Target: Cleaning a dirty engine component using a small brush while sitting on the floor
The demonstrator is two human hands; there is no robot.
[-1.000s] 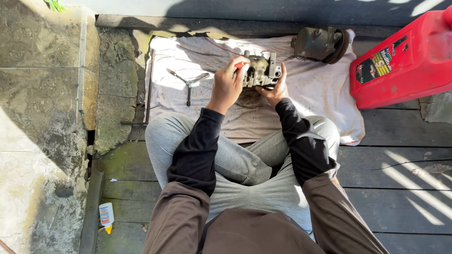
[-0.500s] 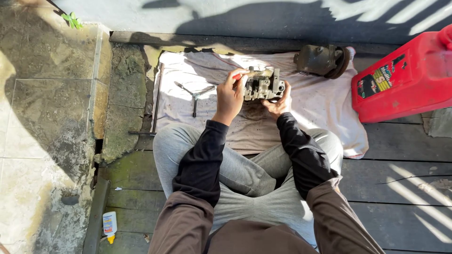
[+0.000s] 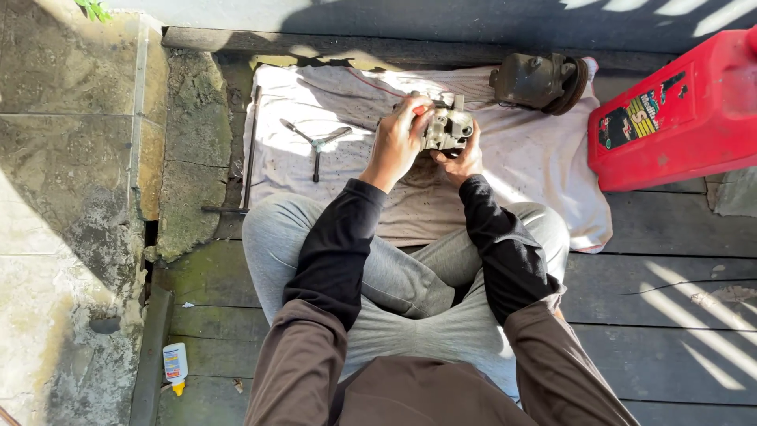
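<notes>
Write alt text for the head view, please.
Seated cross-legged on dark decking, a person grips a small grey metal engine part in the left hand and right hand, above a white cloth with a three-armed wrench; a red fuel can stands right.

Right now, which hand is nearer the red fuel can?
Right. The right hand grips the metal part on the side facing the red fuel can; the left hand holds the part's far side.
</notes>
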